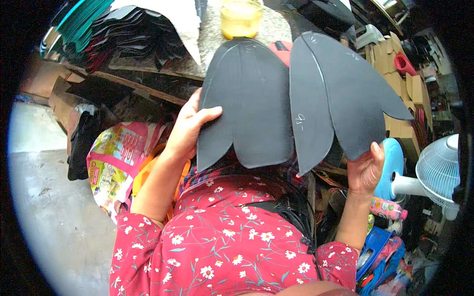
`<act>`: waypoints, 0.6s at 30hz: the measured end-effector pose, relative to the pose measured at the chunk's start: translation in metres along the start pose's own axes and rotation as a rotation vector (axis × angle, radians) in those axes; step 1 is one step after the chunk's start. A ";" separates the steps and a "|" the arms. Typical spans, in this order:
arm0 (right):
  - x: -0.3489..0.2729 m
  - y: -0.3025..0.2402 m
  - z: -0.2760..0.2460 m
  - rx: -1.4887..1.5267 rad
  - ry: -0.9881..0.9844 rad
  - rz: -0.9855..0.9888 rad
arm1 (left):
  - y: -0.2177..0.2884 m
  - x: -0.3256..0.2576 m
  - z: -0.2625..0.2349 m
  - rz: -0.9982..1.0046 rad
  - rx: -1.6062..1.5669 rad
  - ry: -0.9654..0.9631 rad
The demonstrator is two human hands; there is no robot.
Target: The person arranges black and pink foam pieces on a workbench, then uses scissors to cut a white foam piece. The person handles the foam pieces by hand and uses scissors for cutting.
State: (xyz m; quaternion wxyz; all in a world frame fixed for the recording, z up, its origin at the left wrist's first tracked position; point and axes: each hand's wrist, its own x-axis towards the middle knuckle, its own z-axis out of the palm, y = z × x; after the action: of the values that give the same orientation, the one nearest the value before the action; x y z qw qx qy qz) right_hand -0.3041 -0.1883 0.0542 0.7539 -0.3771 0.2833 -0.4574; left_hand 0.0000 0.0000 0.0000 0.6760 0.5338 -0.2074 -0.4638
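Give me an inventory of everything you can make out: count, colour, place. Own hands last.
Cut pieces: 2, black, side by side, centre
Tub: 1, yellow, top centre
Stacked sheets: many, dark, upper left
Teal sheets: several, teal, far upper left
Patterned bag: 1, pink and multicoloured, left
Fan: 1, white and blue, right
Bottle: 1, pink, lower right
Roll: 1, red, upper right
Floral top: 1, red, lower centre
Left hand: 1, bare, gripping left piece
Right hand: 1, bare, holding right piece
Remaining clutter: indistinct
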 end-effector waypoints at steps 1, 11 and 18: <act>-0.003 0.000 0.011 0.013 -0.056 0.009 | -0.003 -0.001 -0.001 -0.002 -0.011 0.003; -0.015 0.028 0.062 -0.926 -0.717 0.288 | -0.003 -0.006 -0.013 0.060 -0.108 -0.084; 0.016 0.011 0.040 -1.381 -0.389 -0.425 | 0.012 -0.012 -0.030 0.060 -0.133 0.085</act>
State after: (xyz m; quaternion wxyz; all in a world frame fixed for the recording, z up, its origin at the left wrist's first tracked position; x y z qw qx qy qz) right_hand -0.2617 -0.1874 0.0660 0.2773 -0.8855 0.2884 -0.2363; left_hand 0.0230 0.0259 0.0031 0.7318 0.5004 -0.1631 -0.4330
